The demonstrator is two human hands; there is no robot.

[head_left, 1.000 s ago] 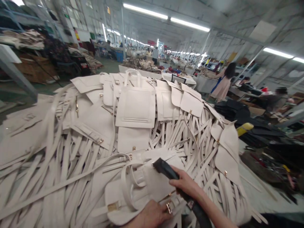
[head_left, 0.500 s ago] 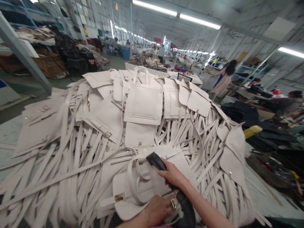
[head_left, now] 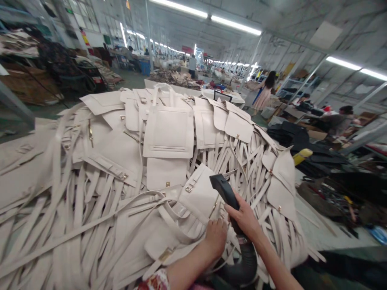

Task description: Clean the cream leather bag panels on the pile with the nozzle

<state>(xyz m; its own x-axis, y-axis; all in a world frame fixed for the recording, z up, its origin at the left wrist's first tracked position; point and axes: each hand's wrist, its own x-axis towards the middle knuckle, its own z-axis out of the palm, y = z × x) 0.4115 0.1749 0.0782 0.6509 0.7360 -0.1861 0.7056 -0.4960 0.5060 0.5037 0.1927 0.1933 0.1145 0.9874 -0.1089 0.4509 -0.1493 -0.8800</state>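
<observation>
1. Nearest the camera, at the bottom edge, I see my left hand [head_left: 215, 237] pressed onto a cream bag [head_left: 184, 213], fingers curled together over its near right edge; a patterned sleeve shows at the wrist.
2. Just right of it, my right hand [head_left: 245, 217] is clamped around a black handheld tool [head_left: 225, 191], whose flat head points up and left above the bag, not touching it as far as I can tell. A thick black hose [head_left: 243, 266] runs down from the tool's grip toward me.
3. Under both hands, the bag lies on top of the pile with its flap tilted up, a small gold buckle [head_left: 189, 188] on the flap and a handle loop across its front.
4. Around and beyond the bag spreads a big heap of cream straps and panels [head_left: 90, 193]; a square pocket panel [head_left: 168, 135] sits at the upper middle.
5. Off to the right, a dark pile of material [head_left: 305, 145] lies beside the heap, with a yellow-tipped object [head_left: 302, 156] at its edge.
6. Farther back, a person in a pink dress [head_left: 263, 94] stands by benches, and another person [head_left: 340, 121] sits at the far right under long ceiling lights.
</observation>
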